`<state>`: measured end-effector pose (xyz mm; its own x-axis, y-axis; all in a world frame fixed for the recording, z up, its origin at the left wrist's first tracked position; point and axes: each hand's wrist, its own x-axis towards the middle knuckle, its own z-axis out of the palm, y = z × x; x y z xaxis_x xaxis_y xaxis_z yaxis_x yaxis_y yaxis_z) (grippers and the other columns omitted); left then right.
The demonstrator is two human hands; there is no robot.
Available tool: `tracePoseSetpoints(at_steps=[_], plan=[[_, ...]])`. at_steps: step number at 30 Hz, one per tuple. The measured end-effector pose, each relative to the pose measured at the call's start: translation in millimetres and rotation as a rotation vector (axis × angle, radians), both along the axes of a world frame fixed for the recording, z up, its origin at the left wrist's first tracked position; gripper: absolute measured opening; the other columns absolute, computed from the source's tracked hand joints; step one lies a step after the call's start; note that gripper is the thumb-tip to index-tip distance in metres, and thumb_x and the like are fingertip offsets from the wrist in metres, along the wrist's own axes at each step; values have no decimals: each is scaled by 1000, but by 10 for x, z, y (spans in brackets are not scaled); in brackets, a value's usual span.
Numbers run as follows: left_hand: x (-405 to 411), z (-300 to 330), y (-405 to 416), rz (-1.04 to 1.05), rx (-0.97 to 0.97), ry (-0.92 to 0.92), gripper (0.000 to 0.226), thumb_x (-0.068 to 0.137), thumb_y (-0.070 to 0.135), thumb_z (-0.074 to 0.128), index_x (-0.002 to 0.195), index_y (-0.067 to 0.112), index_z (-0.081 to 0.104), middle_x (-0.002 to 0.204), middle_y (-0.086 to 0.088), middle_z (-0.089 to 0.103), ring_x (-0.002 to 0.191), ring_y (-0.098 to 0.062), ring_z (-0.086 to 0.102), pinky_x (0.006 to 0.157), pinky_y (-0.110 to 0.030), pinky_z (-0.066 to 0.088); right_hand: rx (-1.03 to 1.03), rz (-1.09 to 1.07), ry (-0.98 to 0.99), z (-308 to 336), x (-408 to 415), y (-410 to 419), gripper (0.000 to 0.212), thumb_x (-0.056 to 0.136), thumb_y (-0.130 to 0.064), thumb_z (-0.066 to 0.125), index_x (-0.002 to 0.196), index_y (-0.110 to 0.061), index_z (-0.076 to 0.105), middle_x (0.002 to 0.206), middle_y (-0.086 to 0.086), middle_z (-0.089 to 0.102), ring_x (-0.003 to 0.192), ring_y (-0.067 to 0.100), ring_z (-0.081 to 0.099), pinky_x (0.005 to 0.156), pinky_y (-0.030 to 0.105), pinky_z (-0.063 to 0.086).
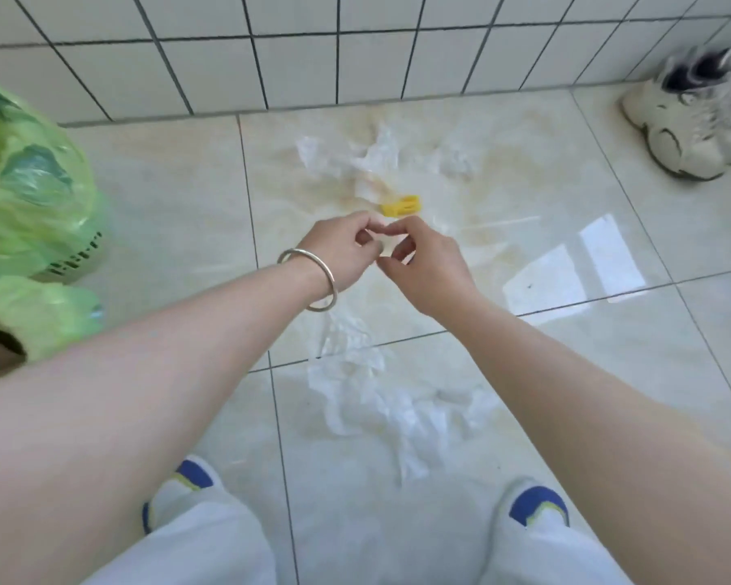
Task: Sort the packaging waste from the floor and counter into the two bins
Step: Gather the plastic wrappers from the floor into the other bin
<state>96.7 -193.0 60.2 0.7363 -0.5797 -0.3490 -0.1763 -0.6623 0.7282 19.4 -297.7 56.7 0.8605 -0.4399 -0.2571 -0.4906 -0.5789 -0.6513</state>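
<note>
Both hands meet over the floor at the centre of the view. My left hand (342, 252), with a silver bangle on its wrist, and my right hand (423, 263) pinch the top of a clear plastic bag (355, 361) between their fingertips. The bag hangs down and its crumpled lower part lies on the tiles between my feet. More clear plastic wrapping (376, 156) is spread on the floor beyond my hands, with a yellow clip (401, 205) lying on it. A bin lined with a green plastic bag (30, 213) stands at the left.
A white tiled wall (355, 48) runs along the back. A pair of white and black sneakers (701, 116) sits in the far right corner. My feet in white shoes with blue toes (539, 506) stand at the bottom on the glossy floor tiles.
</note>
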Motion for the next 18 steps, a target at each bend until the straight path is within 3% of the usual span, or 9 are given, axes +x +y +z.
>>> tracePoseSetpoints(at_steps=[5, 7, 9, 14, 18], plan=[[-478, -877, 297, -140, 323, 97, 44, 86, 27, 58, 130, 30, 50, 131, -1, 51, 118, -21, 52, 98, -31, 42, 156, -300, 259, -879, -785, -169, 28, 89, -24, 55, 117, -20, 58, 79, -11, 52, 81, 17, 54, 71, 28, 44], [-605, -1098, 433, -199, 436, 78, 61, 81, 38, 65, 137, 37, 40, 142, -1, 36, 131, -23, 37, 108, -34, 35, 166, -378, 353, -1125, -1018, -152, 30, 90, -23, 52, 120, -19, 56, 97, -3, 56, 91, 22, 57, 73, 28, 43], [-732, -1230, 524, -291, 543, 17, 80, 72, 52, 68, 141, 45, 28, 150, 3, 19, 138, -25, 19, 109, -39, 34, 100, -414, 436, -1306, -1215, -134, 35, 90, -23, 51, 124, -19, 52, 121, 5, 51, 112, 27, 50, 77, 30, 41], [-964, -1512, 521, -562, 752, -169, 97, 69, 64, 64, 144, 50, 4, 157, 2, -14, 145, -30, -10, 114, -52, 21, -50, -304, 598, -1511, -1672, 19, 56, 84, -33, 56, 136, -31, 37, 142, 2, 25, 130, 26, 24, 91, 40, 44], [-1022, -1664, 470, -607, 815, -220, 97, 74, 58, 66, 144, 49, 0, 156, 1, -24, 144, -33, -19, 113, -59, 16, -136, -178, 661, -1597, -1835, 176, 73, 81, -48, 59, 142, -35, 23, 152, 3, 11, 134, 28, 24, 94, 39, 42]])
